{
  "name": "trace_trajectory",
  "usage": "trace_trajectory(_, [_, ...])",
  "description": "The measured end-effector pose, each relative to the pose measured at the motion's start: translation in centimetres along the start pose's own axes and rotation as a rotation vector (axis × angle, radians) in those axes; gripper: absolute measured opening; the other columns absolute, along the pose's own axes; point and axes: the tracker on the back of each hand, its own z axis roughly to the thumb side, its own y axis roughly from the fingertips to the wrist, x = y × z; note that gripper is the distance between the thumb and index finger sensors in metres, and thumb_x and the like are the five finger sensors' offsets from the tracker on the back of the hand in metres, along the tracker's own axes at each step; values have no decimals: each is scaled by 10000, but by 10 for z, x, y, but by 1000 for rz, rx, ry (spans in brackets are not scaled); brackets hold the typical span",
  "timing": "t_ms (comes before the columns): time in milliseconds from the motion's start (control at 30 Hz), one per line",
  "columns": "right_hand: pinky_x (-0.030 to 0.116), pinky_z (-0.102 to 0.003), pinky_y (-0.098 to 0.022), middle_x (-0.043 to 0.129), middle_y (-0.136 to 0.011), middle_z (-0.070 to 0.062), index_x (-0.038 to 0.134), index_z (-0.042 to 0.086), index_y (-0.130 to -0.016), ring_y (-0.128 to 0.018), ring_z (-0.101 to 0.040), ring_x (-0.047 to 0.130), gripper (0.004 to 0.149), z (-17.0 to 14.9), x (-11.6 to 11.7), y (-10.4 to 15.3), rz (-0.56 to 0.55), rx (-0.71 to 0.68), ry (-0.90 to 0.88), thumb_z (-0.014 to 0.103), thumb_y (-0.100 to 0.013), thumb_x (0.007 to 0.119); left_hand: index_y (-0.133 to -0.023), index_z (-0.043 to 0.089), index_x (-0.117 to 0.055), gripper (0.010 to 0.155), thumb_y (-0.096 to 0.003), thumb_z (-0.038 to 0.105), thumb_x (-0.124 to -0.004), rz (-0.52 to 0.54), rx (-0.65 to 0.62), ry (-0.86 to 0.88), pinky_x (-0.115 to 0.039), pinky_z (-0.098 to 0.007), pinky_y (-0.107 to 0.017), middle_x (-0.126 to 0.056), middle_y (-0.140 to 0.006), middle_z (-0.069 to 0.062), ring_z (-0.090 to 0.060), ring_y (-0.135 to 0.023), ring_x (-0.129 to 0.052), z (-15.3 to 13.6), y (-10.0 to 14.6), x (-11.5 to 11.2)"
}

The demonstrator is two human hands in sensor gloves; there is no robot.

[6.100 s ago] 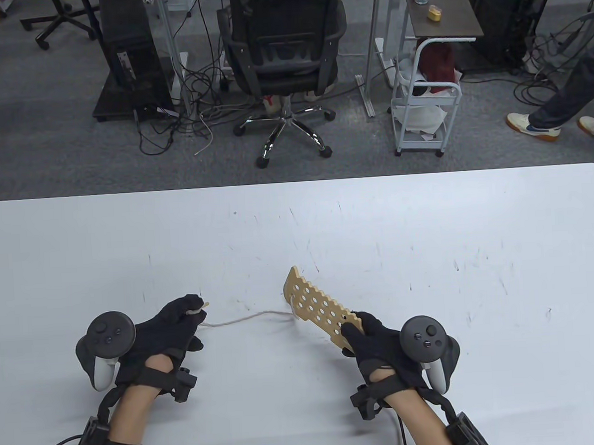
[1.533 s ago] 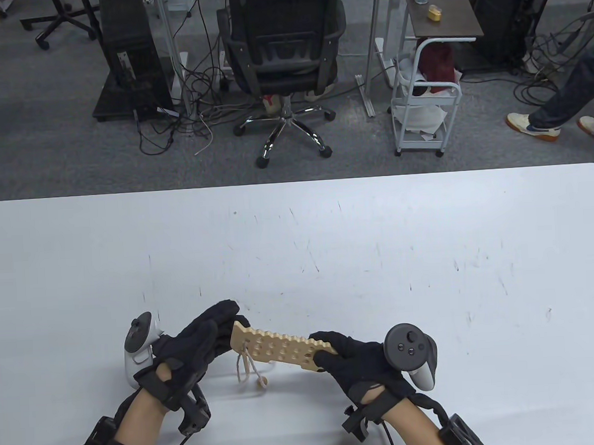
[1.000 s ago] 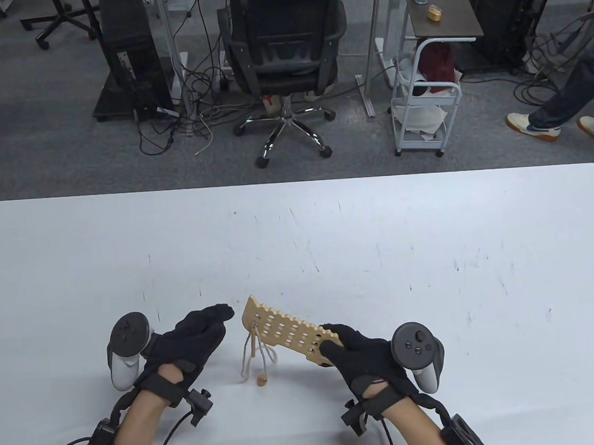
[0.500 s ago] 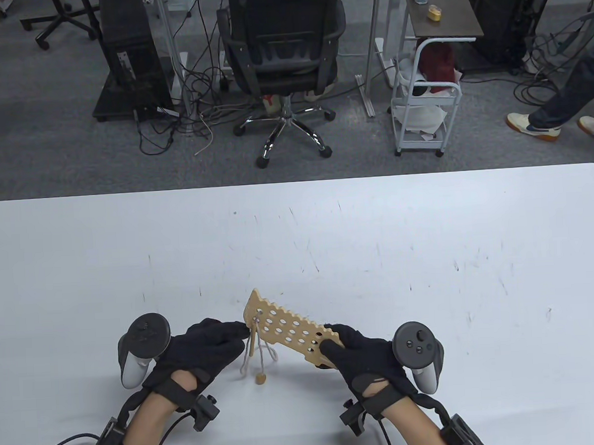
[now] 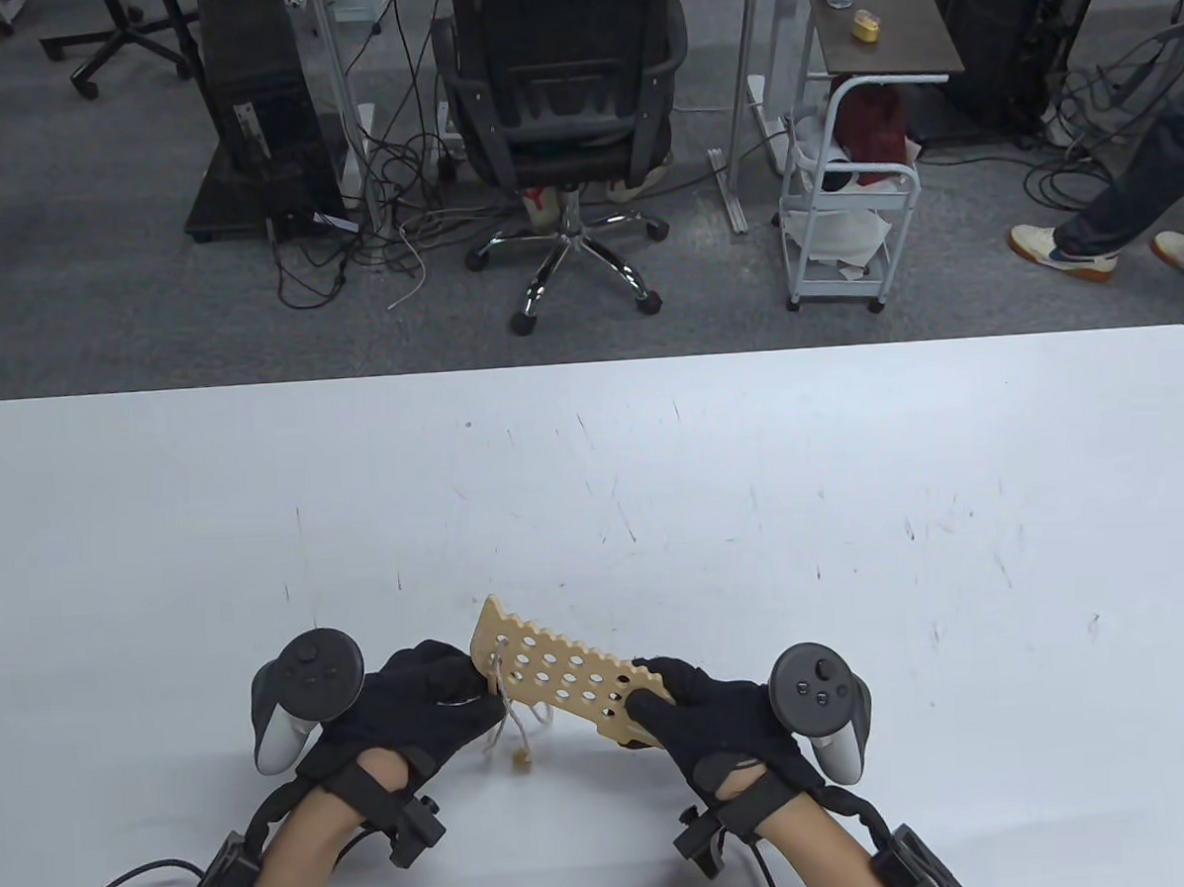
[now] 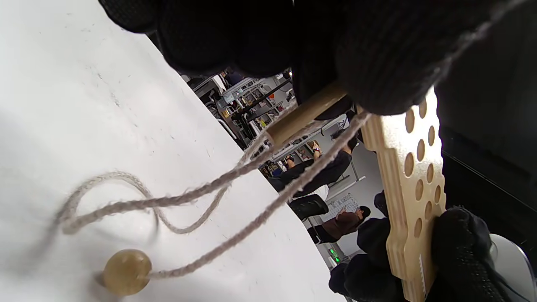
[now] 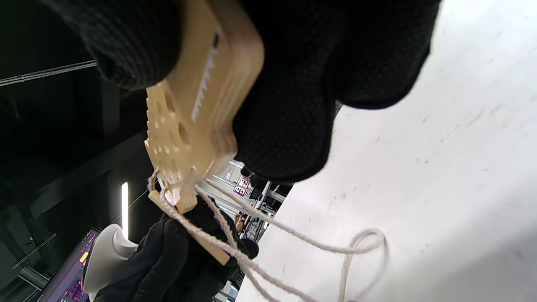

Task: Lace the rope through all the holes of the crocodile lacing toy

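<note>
Since half a second earlier, the left hand (image 5: pixel 422 705) has closed in on the tail end of the crocodile lacing toy (image 5: pixel 554 668), and the toy has shifted slightly toward the table's near edge. Held above the white table (image 5: pixel 752 475), the toy is tilted, its far end up-left. The right hand (image 5: pixel 710 715) grips its near end, fingers (image 7: pixel 289 126) curled under the wood and thumb on top. At the opposite end, the left hand's fingers (image 6: pixel 377 54) pinch the wooden needle (image 6: pixel 304 113) of the rope (image 6: pixel 235 178) against the toy's edge. From that end the rope hangs in loops onto the table, ending in a wooden bead (image 6: pixel 126 270) resting on the surface just below the toy. Beyond the table's far edge stands an office chair (image 5: pixel 564 98).
</note>
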Motion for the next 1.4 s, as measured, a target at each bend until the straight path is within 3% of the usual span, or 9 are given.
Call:
trace_trajectory(467, [860,-435,-435,1042,-649,-38,812,190,-830,-486,-213,1106,462,-2,-12,1,-76,43,22,446,-445,807,-843,382,-910,456,-402,491,-887,136,-1,41,-615,-520,-715,-846,-878,5,-254,-772,-834,-2,8,23])
trace_trajectory(1067, [856,-437,-442,1041,-650,-40,812,189,-831,-491,-218,1104,461,-8,-28,0,-144,75,55,442,-446,810,-874,358,-839,470,-414,426,-769,326,-28,142,-631,-518,-727,-935,-832,42,-214,-763,-912,-10,20,55])
trace_trajectory(1400, [864,-432,-435,1044,-650,-39,814,194,-832,-488,-212,1109,460,-9,-37,0,-184,92,70,446,-447,812,-909,356,-787,496,-415,404,-781,466,-51,236,-653,-508,-717,-944,-757,43,-202,-702,-928,-21,29,78])
